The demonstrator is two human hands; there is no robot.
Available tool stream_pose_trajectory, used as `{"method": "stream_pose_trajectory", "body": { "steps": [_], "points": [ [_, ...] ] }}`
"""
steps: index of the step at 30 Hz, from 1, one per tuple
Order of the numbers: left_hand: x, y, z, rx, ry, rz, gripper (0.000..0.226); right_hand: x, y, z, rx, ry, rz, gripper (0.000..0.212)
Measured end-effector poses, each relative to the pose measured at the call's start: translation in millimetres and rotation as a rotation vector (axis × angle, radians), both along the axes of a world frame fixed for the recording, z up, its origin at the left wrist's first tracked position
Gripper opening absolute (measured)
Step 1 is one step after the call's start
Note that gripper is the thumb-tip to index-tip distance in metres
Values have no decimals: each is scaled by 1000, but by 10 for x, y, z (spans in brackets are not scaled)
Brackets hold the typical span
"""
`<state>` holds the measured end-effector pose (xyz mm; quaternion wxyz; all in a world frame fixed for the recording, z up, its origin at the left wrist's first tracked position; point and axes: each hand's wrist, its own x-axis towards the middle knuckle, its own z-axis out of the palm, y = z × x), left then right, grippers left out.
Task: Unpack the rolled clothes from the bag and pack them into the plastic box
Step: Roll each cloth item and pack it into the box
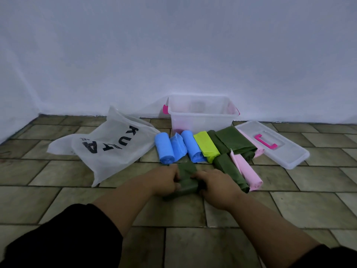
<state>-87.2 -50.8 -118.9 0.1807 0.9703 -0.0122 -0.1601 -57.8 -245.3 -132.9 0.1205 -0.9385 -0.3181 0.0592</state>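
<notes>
Left hand (166, 180) and right hand (214, 185), lower centre, are each gripping one end of a dark green roll (187, 177), fingers curled round it, probably to stop it unrolling. Just above, the blue rolls (164, 147), lime roll (206, 147) and pink roll (247, 173) are lying in a row, staged for loading. The white bag (108, 149), centre left, is lying slumped and looking emptied. The plastic box (202, 114) is sitting open against the wall, with its lid (289, 154) lying off to the right. Box contents unclear.
</notes>
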Motion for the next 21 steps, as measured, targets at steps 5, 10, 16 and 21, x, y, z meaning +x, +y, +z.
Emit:
{"method": "stream_pose_trajectory", "body": {
  "steps": [5,10,16,21],
  "points": [
    [-43,-5,-38,173,-179,-94,45,82,39,-15,-69,18,-5,43],
    [-32,25,-96,148,-166,-35,34,136,35,-26,-42,15,-38,25],
    [1,51,-167,219,-288,-118,46,169,81,4,-66,-71,-25,29],
    [96,94,-167,165,-230,-34,36,146,108,5,3,-119,24,31]
  ]
}}
